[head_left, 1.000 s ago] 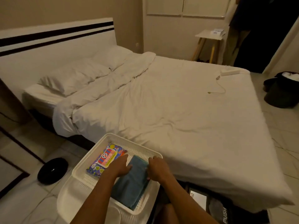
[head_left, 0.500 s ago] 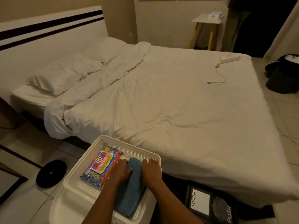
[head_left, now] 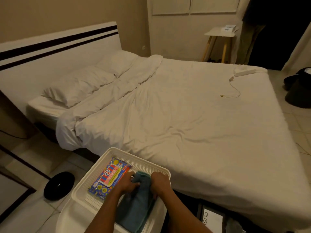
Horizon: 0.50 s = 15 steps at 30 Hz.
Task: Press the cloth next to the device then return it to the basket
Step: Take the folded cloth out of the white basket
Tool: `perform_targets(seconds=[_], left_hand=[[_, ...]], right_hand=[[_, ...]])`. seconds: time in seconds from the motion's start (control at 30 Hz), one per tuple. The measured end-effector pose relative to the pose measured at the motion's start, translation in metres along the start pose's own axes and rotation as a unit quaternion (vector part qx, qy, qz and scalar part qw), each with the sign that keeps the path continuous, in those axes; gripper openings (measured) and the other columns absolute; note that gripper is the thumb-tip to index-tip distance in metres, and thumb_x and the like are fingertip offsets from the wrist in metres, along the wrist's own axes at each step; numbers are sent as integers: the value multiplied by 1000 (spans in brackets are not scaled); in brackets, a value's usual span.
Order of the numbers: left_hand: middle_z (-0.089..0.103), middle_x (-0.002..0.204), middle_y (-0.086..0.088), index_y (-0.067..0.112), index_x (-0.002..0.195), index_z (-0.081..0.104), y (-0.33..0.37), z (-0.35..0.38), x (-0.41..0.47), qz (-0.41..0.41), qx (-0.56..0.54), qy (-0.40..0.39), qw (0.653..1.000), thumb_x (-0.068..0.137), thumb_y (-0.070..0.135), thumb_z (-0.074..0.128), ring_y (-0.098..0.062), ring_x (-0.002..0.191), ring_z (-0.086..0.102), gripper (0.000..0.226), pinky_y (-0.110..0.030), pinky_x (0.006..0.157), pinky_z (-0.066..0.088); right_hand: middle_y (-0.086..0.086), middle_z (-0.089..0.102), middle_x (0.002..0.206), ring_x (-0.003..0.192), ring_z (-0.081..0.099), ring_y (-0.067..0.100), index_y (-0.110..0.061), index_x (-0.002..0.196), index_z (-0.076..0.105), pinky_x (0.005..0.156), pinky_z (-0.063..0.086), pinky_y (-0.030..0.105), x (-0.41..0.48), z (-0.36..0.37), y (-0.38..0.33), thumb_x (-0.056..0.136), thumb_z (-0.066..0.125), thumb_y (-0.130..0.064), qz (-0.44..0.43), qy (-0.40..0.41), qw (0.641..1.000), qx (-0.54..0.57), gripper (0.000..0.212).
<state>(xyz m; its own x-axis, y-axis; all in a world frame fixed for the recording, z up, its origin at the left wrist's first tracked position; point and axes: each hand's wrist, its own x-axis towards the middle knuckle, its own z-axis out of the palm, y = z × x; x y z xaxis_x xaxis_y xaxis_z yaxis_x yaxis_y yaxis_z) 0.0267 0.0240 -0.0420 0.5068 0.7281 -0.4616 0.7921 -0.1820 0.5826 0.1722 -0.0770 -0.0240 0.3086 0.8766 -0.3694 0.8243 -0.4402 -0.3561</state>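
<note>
**Both hands on the cloth in the basket**

At the lower centre of the frame, the left hand and right hand each grasp the far end of the folded blue cloth. It lies inside the white basket, just right of a colourful wipes pack. The white bed fills the frame above.

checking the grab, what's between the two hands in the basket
The head view shows the folded blue cloth bunched between the left hand and right hand, inside the white basket.
</note>
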Motion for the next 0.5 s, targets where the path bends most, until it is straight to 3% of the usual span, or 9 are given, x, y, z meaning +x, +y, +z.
perform_targets(seconds=[0.1,0.17,0.27,0.33,0.4,0.43,0.5], left_hand=[[63,98,-10,15,96,58,4,-18,-11,30,-45,14,998,78,2,76,-26,94,63,29,-43,87,55],[70,91,-4,16,94,62,14,-30,-21,65,-64,2,996,75,-4,76,-21,90,65,32,-35,83,56],[74,80,12,23,94,66,36,-48,-40,110,-76,-1,991,64,5,77,-17,92,67,36,-18,75,56],[70,86,9,14,96,67,56,-60,-56,131,-85,8,988,69,-3,74,-14,88,64,32,-16,70,55],[66,86,-5,-2,97,64,82,-69,-74,162,-74,13,984,69,1,69,-12,82,61,29,-29,73,55],[65,86,-9,-5,97,63,94,-73,-82,179,-73,19,981,66,5,67,-13,81,60,32,-34,75,54],[65,90,-14,-4,101,64,120,-81,-100,189,-83,25,978,65,2,63,-17,87,60,36,-30,74,53]], right_hand=[[20,65,123,116,61,35,-3,120,62,92,49,37,-8,-17,-1,88,62,-20,-9,-12,999,46,36],[19,68,118,111,64,34,-3,115,67,85,50,35,-17,-35,-1,85,67,-24,-10,-17,998,65,37],[17,69,114,106,65,31,-5,114,67,73,44,29,-33,-60,4,82,73,-28,-7,-7,993,115,40],[14,68,103,101,65,29,-7,109,68,72,42,28,-46,-77,8,82,73,-28,-16,16,991,131,35],[9,63,93,91,62,25,-7,102,69,71,40,28,-61,-97,10,82,72,-26,-30,52,989,136,27],[9,64,94,89,60,23,-8,102,69,71,42,29,-70,-108,11,82,72,-23,-38,77,987,135,25],[11,68,105,92,62,25,-9,103,69,77,51,34,-88,-130,13,84,70,-18,-48,127,981,142,21]])
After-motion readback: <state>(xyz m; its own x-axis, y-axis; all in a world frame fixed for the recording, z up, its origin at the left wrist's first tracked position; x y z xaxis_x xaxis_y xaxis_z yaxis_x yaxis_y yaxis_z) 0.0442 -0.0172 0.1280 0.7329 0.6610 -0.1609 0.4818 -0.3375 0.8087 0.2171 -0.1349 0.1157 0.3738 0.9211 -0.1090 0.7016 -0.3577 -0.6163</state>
